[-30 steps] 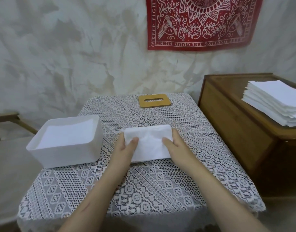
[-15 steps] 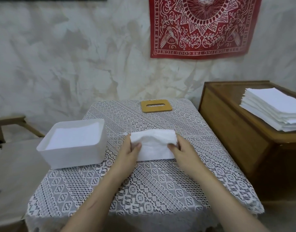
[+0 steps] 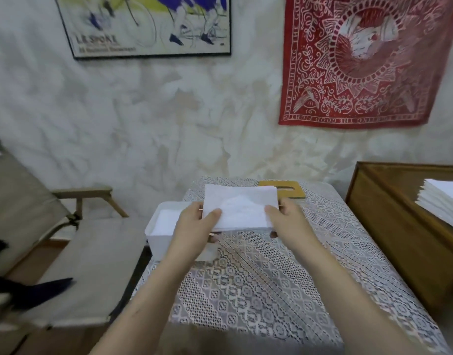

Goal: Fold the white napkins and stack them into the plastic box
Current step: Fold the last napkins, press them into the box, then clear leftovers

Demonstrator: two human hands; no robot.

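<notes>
1. Napkin point(image 3: 239, 210), white and folded, is up in the air now. A second ago it lay flat on the surface point(image 3: 258, 290) with both hands pressing on it.
2. The left hand point(image 3: 194, 221) pinches the left end, thumb on top and fingers under. The right hand point(image 3: 286, 221) pinches the right end the same way. Each hand holds only the napkin.
3. The napkin has also moved to the left. It now hangs over the right side of the plastic box point(image 3: 156, 242). It looks a little above the box, but I cannot tell for sure if they touch.
4. The box sits at the left edge of the surface. A pile of white napkins point(image 3: 166, 221) is already inside it.
5. I think the folding of this one is done and the step now is putting it in the box. It should go a bit more left and then down. It should be kept flat so the fold does not pop open.
6. Farther back, a wooden lid point(image 3: 289, 192) with a slot lies on the surface, partly hidden behind the napkin.
7. Off to the right, a stack of napkins point(image 3: 443, 203) waits on a wooden cabinet point(image 3: 389, 213). So I think there is still plenty left to fold.
</notes>
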